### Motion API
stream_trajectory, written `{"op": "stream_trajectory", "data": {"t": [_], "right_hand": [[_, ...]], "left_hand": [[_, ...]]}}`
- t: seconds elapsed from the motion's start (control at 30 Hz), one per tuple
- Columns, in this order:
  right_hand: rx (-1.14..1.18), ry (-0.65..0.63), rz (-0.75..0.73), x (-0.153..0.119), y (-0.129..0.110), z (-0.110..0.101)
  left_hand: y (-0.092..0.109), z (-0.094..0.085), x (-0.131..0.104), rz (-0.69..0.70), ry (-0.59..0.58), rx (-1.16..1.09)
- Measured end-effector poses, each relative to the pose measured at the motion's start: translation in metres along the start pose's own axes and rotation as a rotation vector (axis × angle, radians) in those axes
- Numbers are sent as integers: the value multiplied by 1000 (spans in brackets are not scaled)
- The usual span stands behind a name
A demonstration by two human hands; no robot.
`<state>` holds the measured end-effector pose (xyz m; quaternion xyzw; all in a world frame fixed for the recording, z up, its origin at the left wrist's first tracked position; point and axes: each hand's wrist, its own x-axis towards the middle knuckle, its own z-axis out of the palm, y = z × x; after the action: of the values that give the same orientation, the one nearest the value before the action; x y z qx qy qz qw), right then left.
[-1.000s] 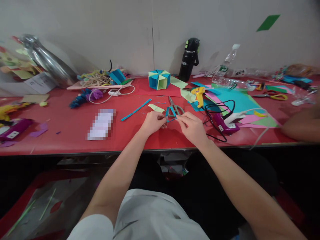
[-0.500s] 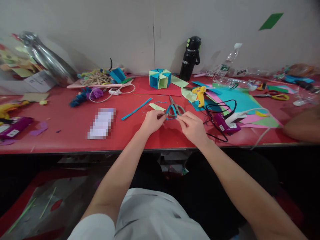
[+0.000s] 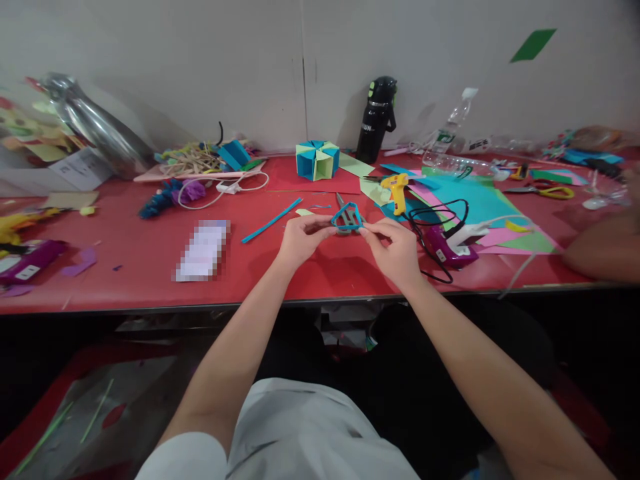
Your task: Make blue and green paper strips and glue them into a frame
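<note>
Between my fingertips is a blue folded paper strip (image 3: 347, 228), bent into a roughly triangular loop. My left hand (image 3: 303, 239) pinches its left corner, and my right hand (image 3: 395, 247) pinches its right corner. Behind the loop lie scissors (image 3: 340, 199) on the red table, partly hidden by the loop and my fingers. A pale green paper piece (image 3: 303, 212) shows just beyond my left hand. Further left rests a straight blue paper strip (image 3: 273, 221). At the back stands a blue and pale green folded paper shape (image 3: 317, 161) with several wedge-like sections.
A yellow glue gun (image 3: 397, 192) and a purple power strip (image 3: 449, 248) with black cable lie right of my hands. Coloured paper sheets (image 3: 493, 203) spread beyond. A black bottle (image 3: 377, 120) stands by the wall. A blurred phone-like rectangle (image 3: 204, 250) lies left. Another person's arm (image 3: 605, 247) rests at right.
The blue strip has been raised and turned, so its loop now faces me more openly. My hands have shifted slightly, with the right one a little further right. The view has shifted slightly.
</note>
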<state>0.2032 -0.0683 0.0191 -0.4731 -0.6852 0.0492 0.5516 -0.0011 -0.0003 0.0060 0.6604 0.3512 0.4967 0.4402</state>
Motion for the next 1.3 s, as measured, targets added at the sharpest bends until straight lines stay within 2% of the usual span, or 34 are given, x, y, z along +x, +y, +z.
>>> {"op": "stream_trajectory", "data": {"t": [0.17,0.37,0.73,0.93,1.17,1.3], "right_hand": [[29,2,28,-1,-1,0],[40,-5,24,-2,-1,1],[50,-2,19,-2,1,1],[39,5,12,-1,2,1],[51,4,11,-1,4,2],[42,10,-17,-2,3,2]], "left_hand": [[5,4,-3,-1,29,5],[2,5,-4,119,104,65],[3,5,-8,197,123,170],[2,4,-8,197,146,206],[-2,2,-8,178,82,181],[0,2,-9,154,122,196]]}}
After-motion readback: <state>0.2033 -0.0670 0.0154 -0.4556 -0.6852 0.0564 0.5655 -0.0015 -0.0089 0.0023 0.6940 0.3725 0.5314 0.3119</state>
